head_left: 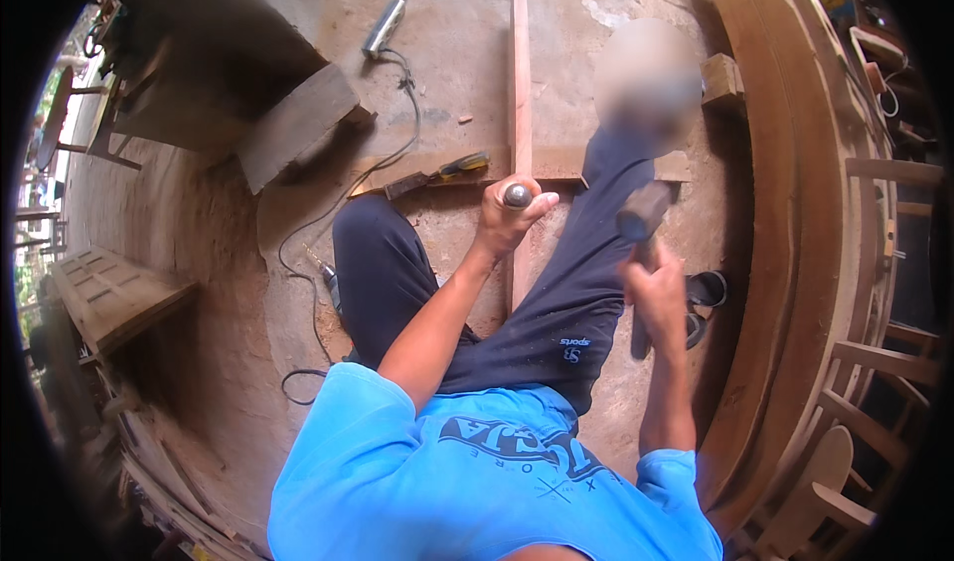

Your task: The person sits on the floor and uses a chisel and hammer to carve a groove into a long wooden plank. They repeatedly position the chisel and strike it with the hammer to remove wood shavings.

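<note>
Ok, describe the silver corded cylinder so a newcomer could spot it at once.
Find the long reddish wooden strip running out ahead from beneath the left hand. Left of its far end, on the floor, lies the silver cylinder. Its shiny body and attached cord set it apart from the yellow-and-black-handled tool lying nearer the hand.

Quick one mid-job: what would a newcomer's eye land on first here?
The bright blue fabric T-shirt filling the bottom centre stands out most. Right of centre, the right hand grips a blurred, dark-headed hammer. Near the middle, the left hand holds a round-ended, metal-capped tool over a long, pale reddish wooden strip.
</note>
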Tool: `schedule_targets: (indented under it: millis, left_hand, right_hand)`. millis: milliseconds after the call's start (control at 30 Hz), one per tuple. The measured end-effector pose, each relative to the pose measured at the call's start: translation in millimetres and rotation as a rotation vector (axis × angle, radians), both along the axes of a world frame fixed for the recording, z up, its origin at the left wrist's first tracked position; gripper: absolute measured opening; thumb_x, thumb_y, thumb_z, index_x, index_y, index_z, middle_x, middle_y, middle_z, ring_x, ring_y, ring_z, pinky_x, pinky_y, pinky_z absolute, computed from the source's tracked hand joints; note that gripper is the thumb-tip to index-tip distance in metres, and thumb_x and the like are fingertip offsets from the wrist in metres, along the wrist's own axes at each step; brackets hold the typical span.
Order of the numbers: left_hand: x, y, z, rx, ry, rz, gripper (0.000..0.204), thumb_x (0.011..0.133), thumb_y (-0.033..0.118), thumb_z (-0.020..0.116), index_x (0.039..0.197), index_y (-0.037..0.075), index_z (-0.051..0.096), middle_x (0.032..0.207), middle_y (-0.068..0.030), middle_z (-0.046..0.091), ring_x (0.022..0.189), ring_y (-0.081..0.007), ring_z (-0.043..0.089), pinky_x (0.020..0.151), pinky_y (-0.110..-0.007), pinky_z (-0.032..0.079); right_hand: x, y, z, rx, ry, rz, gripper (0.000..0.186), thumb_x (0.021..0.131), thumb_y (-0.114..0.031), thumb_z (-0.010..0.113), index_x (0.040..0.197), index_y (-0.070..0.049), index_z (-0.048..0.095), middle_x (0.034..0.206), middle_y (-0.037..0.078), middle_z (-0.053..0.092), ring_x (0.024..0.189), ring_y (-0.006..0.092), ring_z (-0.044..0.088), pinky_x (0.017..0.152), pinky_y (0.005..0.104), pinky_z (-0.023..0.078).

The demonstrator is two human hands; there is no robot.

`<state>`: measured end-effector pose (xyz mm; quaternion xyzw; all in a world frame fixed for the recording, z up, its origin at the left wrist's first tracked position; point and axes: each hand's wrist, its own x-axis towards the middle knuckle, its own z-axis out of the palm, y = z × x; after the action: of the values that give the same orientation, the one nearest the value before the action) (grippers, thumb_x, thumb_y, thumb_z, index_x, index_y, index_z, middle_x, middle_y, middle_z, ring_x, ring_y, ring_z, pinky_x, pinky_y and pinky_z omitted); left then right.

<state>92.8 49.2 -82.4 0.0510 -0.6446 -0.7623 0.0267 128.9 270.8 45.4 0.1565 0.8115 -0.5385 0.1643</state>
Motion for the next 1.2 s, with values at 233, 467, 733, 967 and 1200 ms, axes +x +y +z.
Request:
schedule_targets:
  millis: [233, 467, 733, 967, 1200]
  left_hand:
    - [13.2, 9.8, -13.6, -0.036, 0.057, 0.087, 0.024, 0.085, 0.015, 0.084, 0.079, 0.004, 0.063, 0.073, 0.0031, 0.059, 0.067, -0.0057, 0.051, 0.060, -0.027, 0.045]
    - [20.0, 10.7, -22.0, -0.390, 0.307, 0.138, 0.017, 0.081, 0.006, 0.074, 0.096, 0.002, 0.069, 0.089, -0.0063, 0.069, 0.079, -0.0182, 0.065, 0.071, -0.035, 0.054]
    - [4.8, 16.8, -9.8, -0.219, 0.060, -0.066, 0.027, 0.086, 0.016, 0.085, 0.077, 0.005, 0.062, 0.072, 0.0024, 0.059, 0.070, -0.0051, 0.054, 0.063, -0.027, 0.047]
    - [13.0, 23.7, -31.5, -0.195, 0.076, 0.002, 0.026, 0.087, 0.018, 0.083, 0.079, 0.004, 0.063, 0.070, -0.0005, 0.062, 0.067, -0.0081, 0.056, 0.062, -0.030, 0.049]
    - [-2.0, 21.0, -33.3, -0.296, 0.315, 0.080, 0.027, 0.082, 0.018, 0.088, 0.083, 0.006, 0.064, 0.076, -0.0028, 0.062, 0.073, -0.0112, 0.058, 0.068, -0.031, 0.050]
  right_hand:
    - [-32.4, -38.8, 113.0, -0.153, 0.832, 0.200, 0.029, 0.087, -0.015, 0.078, 0.104, 0.000, 0.061, 0.075, 0.004, 0.064, 0.058, 0.0157, 0.061, 0.053, 0.0301, 0.048]
    - [-41.8, -73.4, 25.3, 0.584, 0.444, 0.713, 0.020, 0.083, -0.014, 0.067, 0.096, 0.001, 0.062, 0.082, 0.028, 0.070, 0.081, 0.0473, 0.069, 0.070, 0.0553, 0.055]
    - [-47.9, -19.9, 188.5, 0.013, 0.856, 0.182, 0.017, 0.093, -0.020, 0.073, 0.092, -0.006, 0.064, 0.066, 0.001, 0.055, 0.053, 0.0072, 0.051, 0.048, 0.0235, 0.039]
    - [-50.1, -63.6, 168.1, -0.082, 1.122, 0.315, 0.018, 0.091, -0.010, 0.062, 0.108, -0.003, 0.060, 0.089, 0.016, 0.061, 0.077, 0.0205, 0.060, 0.068, 0.0376, 0.049]
    - [-35.6, -21.3, 36.3, 0.460, 0.343, 0.511, 0.021, 0.078, -0.008, 0.067, 0.096, 0.000, 0.062, 0.075, 0.019, 0.064, 0.067, 0.0335, 0.064, 0.064, 0.0455, 0.050]
